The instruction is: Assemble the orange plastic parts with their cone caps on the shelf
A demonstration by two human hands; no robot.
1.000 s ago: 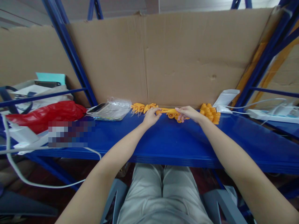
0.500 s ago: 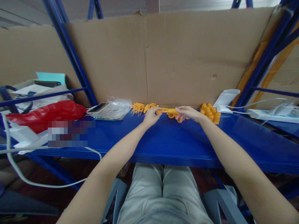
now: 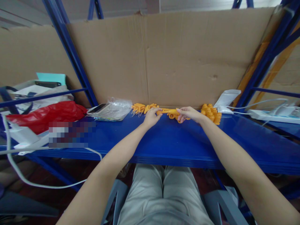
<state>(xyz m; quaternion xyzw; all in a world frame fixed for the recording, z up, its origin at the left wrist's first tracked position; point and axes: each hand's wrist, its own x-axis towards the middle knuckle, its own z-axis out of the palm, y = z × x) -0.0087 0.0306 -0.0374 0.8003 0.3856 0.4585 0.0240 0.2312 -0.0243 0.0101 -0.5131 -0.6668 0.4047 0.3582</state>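
A long, thin orange plastic piece point(image 3: 169, 111) stretches between my two hands, just above the back of the blue shelf. My left hand point(image 3: 152, 117) pinches its left end between thumb and fingers. At the other end, my right hand point(image 3: 189, 113) is closed around it, partly hiding that end. Orange ring-shaped parts point(image 3: 172, 116) lie just below the piece, near my right fingers. Left of my left hand is a group of orange parts point(image 3: 139, 108) with thin metal spirals under them. To the right of my right hand stands a cluster of orange knobbly pieces point(image 3: 211, 114).
A cardboard panel point(image 3: 187, 56) backs the blue shelf point(image 3: 168, 140). A clear plastic packet point(image 3: 114, 111) lies at left, near a red bag point(image 3: 53, 115) and a white cable point(image 3: 42, 186). A white pouch point(image 3: 227, 99) and a power strip point(image 3: 272, 115) are at right.
The fingers of my right hand have shifted very slightly on the orange piece. My left hand and the things around it look the same.
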